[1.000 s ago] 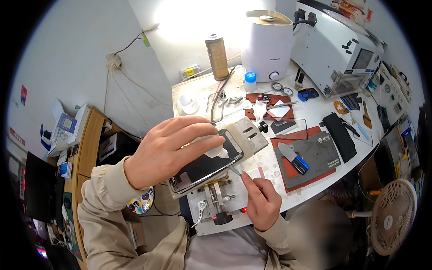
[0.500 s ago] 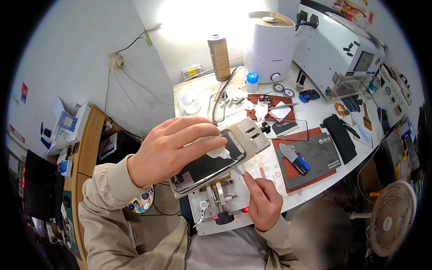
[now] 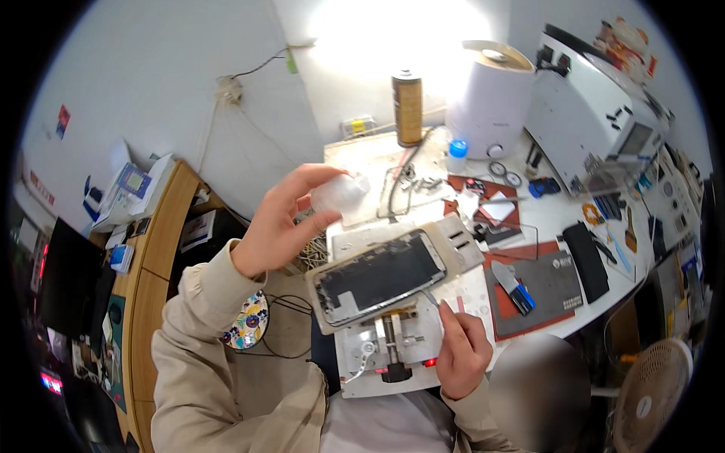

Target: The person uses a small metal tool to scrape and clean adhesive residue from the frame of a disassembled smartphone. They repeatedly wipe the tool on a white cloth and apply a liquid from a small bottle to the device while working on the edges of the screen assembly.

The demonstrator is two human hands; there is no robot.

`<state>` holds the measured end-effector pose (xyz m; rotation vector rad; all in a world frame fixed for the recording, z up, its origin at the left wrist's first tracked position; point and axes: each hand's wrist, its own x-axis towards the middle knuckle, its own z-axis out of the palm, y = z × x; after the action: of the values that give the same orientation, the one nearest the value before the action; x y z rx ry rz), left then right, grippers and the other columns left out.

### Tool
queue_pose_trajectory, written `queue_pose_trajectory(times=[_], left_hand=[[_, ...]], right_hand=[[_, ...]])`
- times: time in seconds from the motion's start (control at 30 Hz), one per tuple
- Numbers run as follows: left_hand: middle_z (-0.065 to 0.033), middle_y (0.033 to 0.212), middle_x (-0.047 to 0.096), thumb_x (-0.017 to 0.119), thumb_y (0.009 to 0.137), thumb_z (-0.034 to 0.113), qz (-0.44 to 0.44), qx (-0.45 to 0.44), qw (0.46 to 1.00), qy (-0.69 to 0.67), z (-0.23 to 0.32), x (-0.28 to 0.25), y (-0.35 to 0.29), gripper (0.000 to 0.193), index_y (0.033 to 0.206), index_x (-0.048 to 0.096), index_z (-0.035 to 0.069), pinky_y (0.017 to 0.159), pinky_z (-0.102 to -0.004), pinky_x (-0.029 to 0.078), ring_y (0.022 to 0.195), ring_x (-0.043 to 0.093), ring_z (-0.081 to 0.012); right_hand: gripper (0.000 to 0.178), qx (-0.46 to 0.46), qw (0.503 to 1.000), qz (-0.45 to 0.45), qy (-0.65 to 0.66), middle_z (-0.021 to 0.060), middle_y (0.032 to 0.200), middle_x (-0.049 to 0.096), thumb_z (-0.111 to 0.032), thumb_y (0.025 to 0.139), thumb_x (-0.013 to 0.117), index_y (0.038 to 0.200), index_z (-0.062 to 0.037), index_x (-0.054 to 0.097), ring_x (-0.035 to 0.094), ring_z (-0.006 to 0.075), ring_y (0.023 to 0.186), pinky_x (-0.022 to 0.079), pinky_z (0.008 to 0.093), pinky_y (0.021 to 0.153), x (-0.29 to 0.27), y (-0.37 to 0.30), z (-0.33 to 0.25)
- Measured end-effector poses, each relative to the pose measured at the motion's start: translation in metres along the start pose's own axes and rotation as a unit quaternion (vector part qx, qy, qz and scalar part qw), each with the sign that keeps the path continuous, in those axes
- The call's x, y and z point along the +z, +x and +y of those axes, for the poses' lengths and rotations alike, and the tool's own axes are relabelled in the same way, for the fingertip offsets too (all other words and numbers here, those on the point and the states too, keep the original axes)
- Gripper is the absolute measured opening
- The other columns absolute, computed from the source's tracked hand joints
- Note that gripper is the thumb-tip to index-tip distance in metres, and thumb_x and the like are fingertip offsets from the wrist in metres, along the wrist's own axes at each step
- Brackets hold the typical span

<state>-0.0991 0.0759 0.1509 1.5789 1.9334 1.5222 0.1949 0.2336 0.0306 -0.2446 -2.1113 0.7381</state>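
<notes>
Phone screen [image 3: 380, 278]: glossy black glass, smudged.
Holder plate [image 3: 453, 240]: matt beige, smooth.
Wad [image 3: 337, 193] in left hand [image 3: 276, 225]: soft white tissue or cloth.
Mat [image 3: 547, 283] at 3 o'clock: matt grey rubber.
Sleeve [image 3: 198, 302]: beige cloth.

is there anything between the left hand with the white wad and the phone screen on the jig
Nothing visible. The left hand holds the white wad up in open air above the phone, apart from it. The right hand with its thin tool sits at the phone's lower right edge, off to the side.
</notes>
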Motion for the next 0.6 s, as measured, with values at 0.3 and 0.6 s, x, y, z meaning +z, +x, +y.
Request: queue_pose_trajectory(times=[0.3, 0.6], left_hand=[[-0.0113, 0.130, 0.073, 0.078, 0.102, 0.010, 0.172, -0.095, 0.980, -0.042, -0.190, 0.010, -0.022, 0.051, 0.147, 0.058, -0.001, 0.103, -0.0356, 0.057, 0.119, 0.069, -0.0191], [-0.0204, 0.131, 0.073, 0.078, 0.101, 0.011, 0.194, -0.137, 0.970, 0.047, -0.198, 0.031, -0.024, 0.052, 0.145, 0.056, -0.006, 0.099, -0.0393, 0.060, 0.120, 0.073, -0.0259]], right_hand=[[0.057, 0.009, 0.998, 0.004, -0.054, 0.0149, 0.100, 0.065, 0.017, 0.084, 0.065, 0.137, -0.0003, 0.077, 0.068, 0.0298, 0.078, 0.055, 0.0387, 0.065, -0.005, -0.002, 0.000], [0.053, 0.007, 0.995, -0.037, -0.097, 0.0132, 0.099, 0.063, 0.015, 0.091, 0.064, 0.140, -0.0017, 0.075, 0.064, 0.0268, 0.077, 0.053, 0.0358, 0.068, -0.020, 0.006, -0.012]])
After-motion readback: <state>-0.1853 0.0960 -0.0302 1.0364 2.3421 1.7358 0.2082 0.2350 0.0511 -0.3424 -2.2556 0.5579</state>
